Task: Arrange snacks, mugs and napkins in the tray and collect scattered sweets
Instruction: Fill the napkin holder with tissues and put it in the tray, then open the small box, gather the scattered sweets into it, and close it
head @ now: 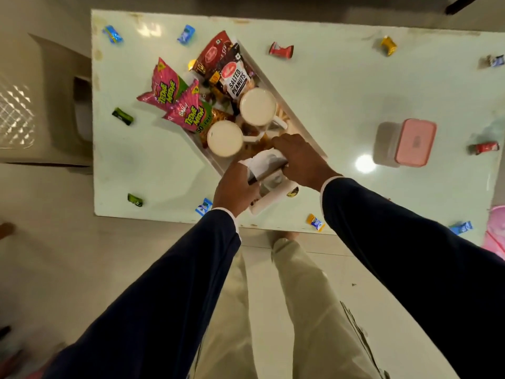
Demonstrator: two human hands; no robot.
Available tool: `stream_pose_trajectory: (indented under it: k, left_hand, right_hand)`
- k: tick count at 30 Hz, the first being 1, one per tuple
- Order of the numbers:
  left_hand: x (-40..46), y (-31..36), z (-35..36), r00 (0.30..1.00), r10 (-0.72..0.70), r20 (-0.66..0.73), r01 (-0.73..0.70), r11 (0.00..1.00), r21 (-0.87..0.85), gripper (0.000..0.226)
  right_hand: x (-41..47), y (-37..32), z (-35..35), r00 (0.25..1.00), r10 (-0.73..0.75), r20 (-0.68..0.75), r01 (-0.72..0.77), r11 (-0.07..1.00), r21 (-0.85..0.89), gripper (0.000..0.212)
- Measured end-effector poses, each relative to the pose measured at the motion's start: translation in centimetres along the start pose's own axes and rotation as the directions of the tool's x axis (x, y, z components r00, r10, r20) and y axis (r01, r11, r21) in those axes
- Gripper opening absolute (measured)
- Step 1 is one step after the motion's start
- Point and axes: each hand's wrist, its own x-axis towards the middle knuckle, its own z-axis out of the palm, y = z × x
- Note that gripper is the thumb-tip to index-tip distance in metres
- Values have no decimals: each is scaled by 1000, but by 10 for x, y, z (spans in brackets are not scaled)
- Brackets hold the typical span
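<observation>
Snack packets (177, 103) and two mugs (257, 110) are already sitting in the tray (276, 86) at centre; napkins (263, 160) are being pinched by both hands (297, 157) — sweets (122, 116) are still lying scattered over the table (328, 105).

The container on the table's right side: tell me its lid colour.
Pink lid on a white container, shown in the head view.
</observation>
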Motion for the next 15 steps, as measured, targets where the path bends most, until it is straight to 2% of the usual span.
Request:
stream_pose_trajectory:
  k: [3, 5, 9, 11, 13, 15]
  left_hand:
    - [-6, -1, -12, 999, 45, 29, -45, 999, 9, 61]
    - [-16, -2, -29, 991, 134, 10, -134, 988, 81, 62]
    - [-28, -13, -78, 965, 263, -12, -258, 953, 162, 58]
    - [-23, -20, -107, 951, 309, -8, -300, 928, 222, 53]
    - [-8, -24, -135, 941, 338, -24, -319, 908, 272, 49]
    - [15, -23, -161, 933, 358, -45, -325, 887, 327, 43]
  right_hand:
    - [-10, 3, -4, 999, 18, -40, -21, 997, -68, 78]
    - [-24, 5, -9, 989, 115, -89, -120, 991, -56, 83]
    - [-62, 5, -7, 900, 366, -238, -328, 927, 183, 72]
    - [-77, 3, 1, 814, 532, -232, -438, 825, 358, 65]
    - [-84, 2, 13, 717, 687, -120, -537, 653, 533, 62]
    - [-85, -3, 24, 638, 769, 31, -604, 475, 640, 62]
